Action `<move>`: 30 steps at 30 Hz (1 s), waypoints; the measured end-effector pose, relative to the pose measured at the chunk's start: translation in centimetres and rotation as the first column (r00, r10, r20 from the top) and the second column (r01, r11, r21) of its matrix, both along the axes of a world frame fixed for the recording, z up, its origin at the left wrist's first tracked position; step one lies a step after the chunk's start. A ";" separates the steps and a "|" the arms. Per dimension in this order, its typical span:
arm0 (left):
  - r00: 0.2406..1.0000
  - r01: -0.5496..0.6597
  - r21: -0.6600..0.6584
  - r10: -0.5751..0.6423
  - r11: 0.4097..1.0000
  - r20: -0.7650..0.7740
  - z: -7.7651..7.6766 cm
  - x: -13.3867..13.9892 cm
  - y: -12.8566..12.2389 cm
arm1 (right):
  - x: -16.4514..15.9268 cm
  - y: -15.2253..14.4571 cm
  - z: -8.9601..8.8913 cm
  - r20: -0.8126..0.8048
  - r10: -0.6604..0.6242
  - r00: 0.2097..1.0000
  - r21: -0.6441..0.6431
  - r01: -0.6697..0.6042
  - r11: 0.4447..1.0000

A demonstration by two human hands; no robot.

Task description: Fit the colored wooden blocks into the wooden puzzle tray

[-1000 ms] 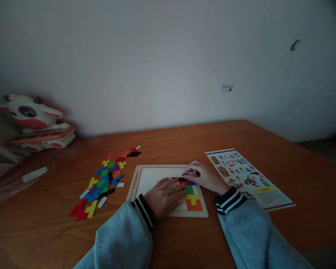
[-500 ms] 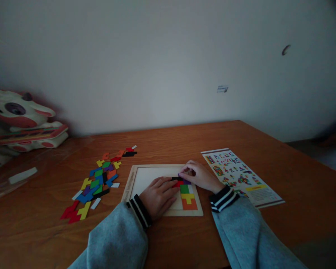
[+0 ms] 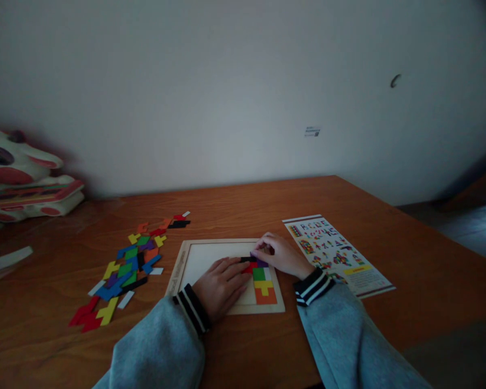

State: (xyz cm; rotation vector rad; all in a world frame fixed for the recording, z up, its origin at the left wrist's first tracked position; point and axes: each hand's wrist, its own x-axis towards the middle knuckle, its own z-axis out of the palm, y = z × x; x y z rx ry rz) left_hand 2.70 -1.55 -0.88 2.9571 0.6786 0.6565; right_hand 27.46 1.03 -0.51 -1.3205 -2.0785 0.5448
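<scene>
A shallow wooden puzzle board [image 3: 263, 309] lies on the table in front of me. My left hand [image 3: 223, 286] rests palm down across it, fingers stretched out, the tips at a black piece [image 3: 247, 260] and a red piece [image 3: 250, 267]. Thumb and forefinger of my right hand [image 3: 281, 256] pinch a purple piece [image 3: 261, 263] at the board's right side, beside the red one; the fingers hide part of it. Below these sit a green piece [image 3: 258, 274], a white piece [image 3: 267, 274], a yellow piece [image 3: 263, 284] and an orange piece [image 3: 269, 296], fitted together along the right rim.
Loose coloured pieces [image 3: 125, 270] lie scattered on the wooden table [image 3: 235, 208] left of the board. A printed pattern sheet [image 3: 340, 254] lies to the right. At the far left stands a cow-shaped toy keyboard [image 3: 32, 189]. A wall rises behind the table.
The whole view has shifted slightly, so everything sits further left in the picture. Both hands keep nearly the same pose on the board, the right still pinching the purple piece.
</scene>
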 end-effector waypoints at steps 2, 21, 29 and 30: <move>1.000 0.003 -0.004 -0.003 1.000 0.000 -0.1 0.0 0.0 | 0.0 0.0 0.1 0.006 0.005 1.000 -0.004 -0.005 1.000; 0.998 0.038 0.018 -0.039 0.999 0.046 -0.5 0.1 0.0 | 0.0 0.1 -0.3 -0.007 -0.009 1.000 -0.018 0.009 1.000; 0.998 0.031 0.059 -0.034 0.998 0.056 0.6 0.2 -0.4 | -0.1 0.1 -0.2 0.001 0.016 1.000 -0.011 -0.016 1.000; 0.998 0.016 0.057 -0.020 0.998 0.061 0.8 0.2 -0.5 | -0.1 0.1 -0.2 0.001 0.018 1.000 -0.014 -0.018 1.000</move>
